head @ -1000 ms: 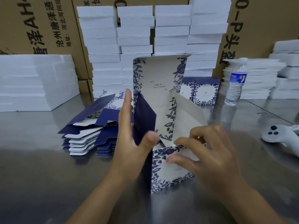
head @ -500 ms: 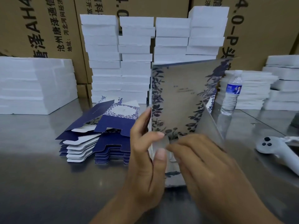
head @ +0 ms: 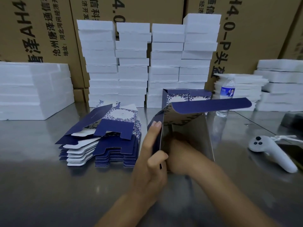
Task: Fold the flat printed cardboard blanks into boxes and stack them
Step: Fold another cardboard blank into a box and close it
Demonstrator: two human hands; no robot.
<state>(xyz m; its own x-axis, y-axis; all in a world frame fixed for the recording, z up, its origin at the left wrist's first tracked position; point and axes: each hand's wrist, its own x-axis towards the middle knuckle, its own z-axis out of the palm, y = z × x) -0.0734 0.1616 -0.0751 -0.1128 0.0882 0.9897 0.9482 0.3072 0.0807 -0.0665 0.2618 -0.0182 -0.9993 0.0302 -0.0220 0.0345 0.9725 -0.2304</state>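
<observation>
A half-formed blue-and-white printed box (head: 188,128) stands open toward me on the steel table (head: 41,185), its dark blue lid flap (head: 211,104) curling over the top. My left hand (head: 151,159) grips the box's left wall, fingers outside and thumb on the near edge. My right hand (head: 178,154) reaches inside the box; its fingers are hidden in the shadow there. A pile of flat printed blanks (head: 101,136) lies to the left. Two finished printed boxes (head: 185,95) stand behind.
Tall stacks of white foam trays (head: 147,63) line the back, with more at the left (head: 32,89) and right (head: 278,84). A water bottle (head: 227,94) stands at right. A white handheld controller (head: 272,151) lies near the right edge. Brown cartons form the backdrop.
The box has been turned so its open inside faces me. My right hand moved from the front flaps into the box. The lid flap now bends over the top.
</observation>
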